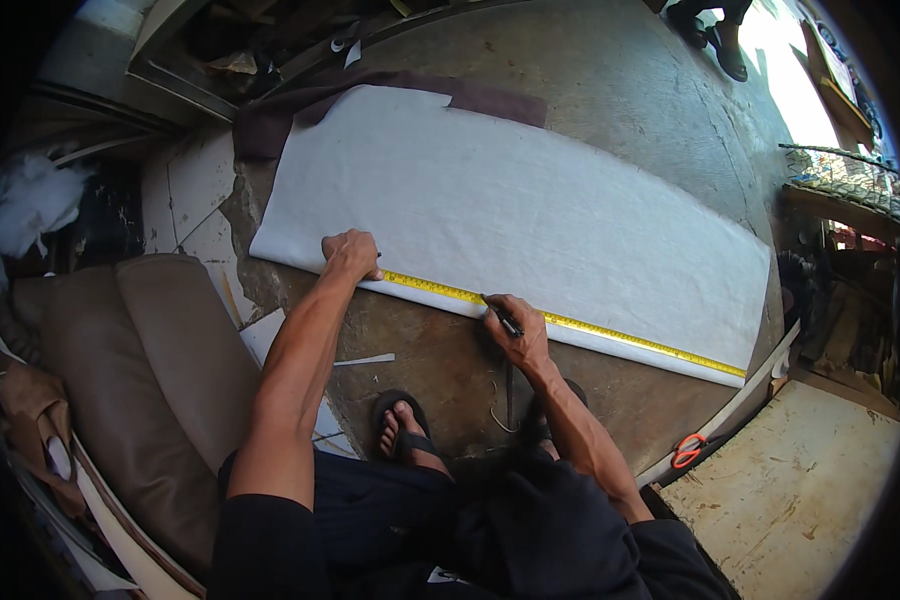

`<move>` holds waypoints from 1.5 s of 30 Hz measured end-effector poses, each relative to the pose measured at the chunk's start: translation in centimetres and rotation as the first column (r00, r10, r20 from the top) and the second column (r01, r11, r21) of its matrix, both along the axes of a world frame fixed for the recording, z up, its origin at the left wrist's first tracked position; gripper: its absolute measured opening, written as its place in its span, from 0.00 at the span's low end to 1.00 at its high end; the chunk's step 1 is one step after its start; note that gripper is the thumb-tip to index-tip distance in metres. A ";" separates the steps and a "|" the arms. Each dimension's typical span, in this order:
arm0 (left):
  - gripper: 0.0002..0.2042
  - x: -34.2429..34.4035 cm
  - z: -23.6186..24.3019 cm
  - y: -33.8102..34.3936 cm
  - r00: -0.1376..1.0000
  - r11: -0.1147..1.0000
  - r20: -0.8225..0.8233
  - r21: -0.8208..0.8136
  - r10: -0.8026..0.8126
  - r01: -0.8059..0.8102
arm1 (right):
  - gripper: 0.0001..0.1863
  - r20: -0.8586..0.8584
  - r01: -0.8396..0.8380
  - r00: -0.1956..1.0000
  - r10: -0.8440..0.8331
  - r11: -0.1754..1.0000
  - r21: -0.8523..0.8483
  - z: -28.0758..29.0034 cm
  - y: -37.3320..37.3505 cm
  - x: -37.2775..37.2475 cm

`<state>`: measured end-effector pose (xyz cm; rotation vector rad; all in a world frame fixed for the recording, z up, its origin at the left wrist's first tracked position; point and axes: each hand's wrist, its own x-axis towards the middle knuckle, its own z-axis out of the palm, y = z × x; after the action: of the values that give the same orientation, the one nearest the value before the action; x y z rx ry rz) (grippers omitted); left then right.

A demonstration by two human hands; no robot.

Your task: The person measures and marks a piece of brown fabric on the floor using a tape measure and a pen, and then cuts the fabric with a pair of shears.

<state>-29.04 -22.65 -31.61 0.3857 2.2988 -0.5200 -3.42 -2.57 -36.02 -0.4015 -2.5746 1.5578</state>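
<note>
A long white sheet of fabric [530, 205] lies spread on the floor, its near edge folded or rolled over. Along that edge runs a yellow tape measure [630, 334], stretched from my left hand to the fabric's right corner. My left hand [352, 254] is closed on the tape's left end and presses it against the fabric; whatever the palm covers is hidden. In my right hand [520, 330] a dark pen [506, 321] is gripped, its tip at the tape near the middle of the edge.
Dark brownish-purple cloth [500, 103] shows beyond the fabric. Brown padded upholstery [150, 350] stands at left, below white stuffing [35, 205]. Orange-handled scissors [688, 450] lie at right, beside a worn pale board [790, 490]. Another person's feet [715, 40] are at the far right.
</note>
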 end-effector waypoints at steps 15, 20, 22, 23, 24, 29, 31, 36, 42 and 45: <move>0.27 0.2 0.3 0.2 1.000 0.999 0.005 0.021 0.024 -0.024 | 0.16 -0.071 0.018 0.997 -0.014 0.998 0.052 0.2 0.1 0.1; 0.28 0.1 0.4 -0.2 1.000 0.999 0.011 0.038 0.018 -0.018 | 0.16 -0.170 -0.041 0.982 0.079 0.975 0.217 0.2 -0.8 0.6; 0.28 0.1 0.5 -0.2 1.000 0.998 0.016 0.053 0.013 -0.014 | 0.16 -0.170 -0.066 0.979 0.112 0.965 0.254 -0.1 -0.7 0.8; 0.27 0.1 0.6 -0.3 1.000 0.998 0.016 0.055 0.009 -0.010 | 0.16 -0.146 -0.069 0.982 0.121 0.946 0.317 -0.2 -1.1 0.8; 0.26 -0.1 0.8 -0.7 1.000 0.998 0.016 0.057 0.004 -0.005 | 0.15 -0.122 -0.072 0.984 0.127 0.923 0.378 -0.3 -1.4 0.9; 0.23 -3.8 2.0 -3.8 0.982 0.994 0.188 0.105 0.003 -0.023 | 0.15 -0.021 -0.105 0.992 0.124 0.907 0.407 0.3 -1.2 0.8; 0.22 -5.6 2.1 -6.1 0.991 0.996 0.129 0.090 -0.023 0.012 | 0.15 -0.014 -0.099 0.993 0.117 0.897 0.431 0.5 -1.2 0.7; 0.21 -8.1 1.0 -10.1 0.999 0.997 0.041 0.079 -0.003 0.000 | 0.15 0.019 -0.122 0.992 0.127 0.882 0.455 0.7 -1.0 0.5; 0.19 -7.8 0.0 -9.7 0.996 0.995 0.029 0.061 -0.085 0.083 | 0.15 -0.028 -0.071 0.995 0.094 0.886 0.459 1.6 -1.9 -0.3; 0.22 -7.4 0.2 -10.0 0.999 0.993 0.002 0.109 -0.043 0.042 | 0.15 0.000 -0.119 0.992 0.130 0.906 0.407 3.5 -3.4 -2.5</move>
<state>-36.40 -32.69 -31.40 0.4888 2.3256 -0.4157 -5.92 -5.94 -32.49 -0.1729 -2.8509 0.9986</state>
